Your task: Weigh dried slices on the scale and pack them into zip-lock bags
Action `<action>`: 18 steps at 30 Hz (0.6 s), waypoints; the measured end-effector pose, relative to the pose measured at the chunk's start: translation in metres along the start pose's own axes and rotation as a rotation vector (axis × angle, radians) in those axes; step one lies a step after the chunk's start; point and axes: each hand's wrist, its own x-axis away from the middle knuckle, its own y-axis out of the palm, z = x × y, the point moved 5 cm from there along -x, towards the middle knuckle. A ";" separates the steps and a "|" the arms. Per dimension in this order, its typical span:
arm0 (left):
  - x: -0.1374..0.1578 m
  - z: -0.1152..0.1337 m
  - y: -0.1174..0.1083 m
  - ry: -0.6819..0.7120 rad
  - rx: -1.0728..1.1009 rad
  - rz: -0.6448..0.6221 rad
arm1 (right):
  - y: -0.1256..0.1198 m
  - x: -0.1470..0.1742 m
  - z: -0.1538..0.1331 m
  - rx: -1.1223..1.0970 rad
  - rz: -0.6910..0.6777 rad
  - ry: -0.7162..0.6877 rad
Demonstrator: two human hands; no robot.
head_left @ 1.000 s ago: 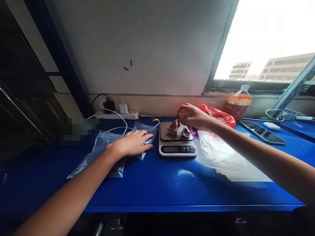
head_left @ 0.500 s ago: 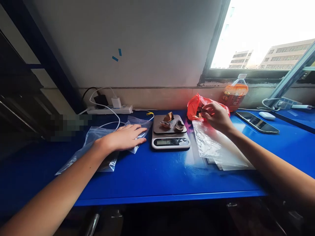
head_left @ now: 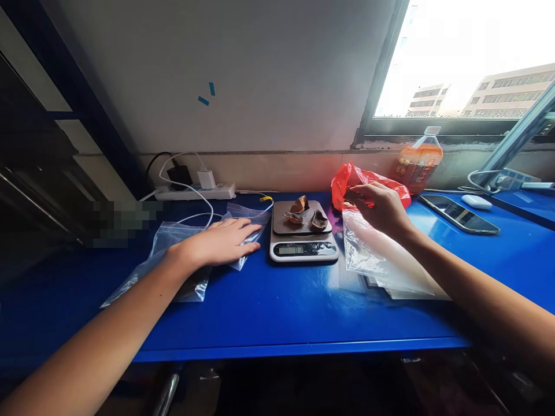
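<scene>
A kitchen scale (head_left: 304, 249) with a lit display stands on the blue table. On its plate sit three curled, brown pieces that look like dried peel (head_left: 319, 219). My left hand (head_left: 228, 240) lies flat, fingers spread, on clear zip bags (head_left: 197, 289) left of the scale. To the right of the scale, my right hand (head_left: 381, 208) reaches into the mouth of a red plastic bag (head_left: 342, 179) that holds more brown pieces. Its fingers are bent together there; what they pinch is not clear.
Clear plastic bags or sheets (head_left: 390, 266) lie in front of the red bag. Behind stands an orange drink bottle (head_left: 420, 162). At right are a phone (head_left: 459, 214) and a white earbud case (head_left: 477, 201). A power strip (head_left: 223, 191) with cables runs along the wall.
My right hand has shifted slightly at the red bag's mouth, its fingers lower among the pieces. My left hand stays in place. The whole view has moved a little.
</scene>
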 end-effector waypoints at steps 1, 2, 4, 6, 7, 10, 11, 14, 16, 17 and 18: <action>0.000 0.000 0.000 0.000 0.003 0.001 | 0.000 0.000 -0.001 -0.008 -0.007 0.003; 0.000 -0.001 0.001 -0.002 0.005 0.001 | -0.001 0.000 -0.002 -0.016 -0.015 0.007; -0.001 -0.002 0.002 -0.011 0.011 -0.002 | -0.003 -0.001 -0.004 -0.025 -0.020 0.013; -0.002 -0.003 0.004 -0.022 0.016 -0.008 | -0.008 -0.001 -0.007 -0.008 -0.010 0.014; -0.003 -0.003 0.005 -0.027 0.017 -0.011 | -0.012 -0.001 -0.009 0.009 0.002 0.013; -0.001 -0.002 0.004 -0.032 0.013 -0.012 | -0.024 -0.002 -0.013 0.043 0.057 0.004; 0.000 -0.002 0.003 -0.040 0.017 -0.018 | -0.028 -0.002 -0.014 0.046 0.083 -0.012; 0.003 -0.007 0.000 -0.064 0.079 -0.073 | -0.037 -0.002 -0.017 0.053 0.155 -0.090; 0.004 -0.012 -0.001 -0.083 0.135 -0.111 | -0.038 -0.001 -0.014 0.052 0.177 -0.103; 0.005 -0.015 -0.002 -0.091 0.151 -0.121 | -0.038 -0.001 -0.011 0.052 0.178 -0.086; 0.005 -0.017 -0.002 -0.099 0.159 -0.126 | -0.038 -0.001 -0.007 0.052 0.180 -0.060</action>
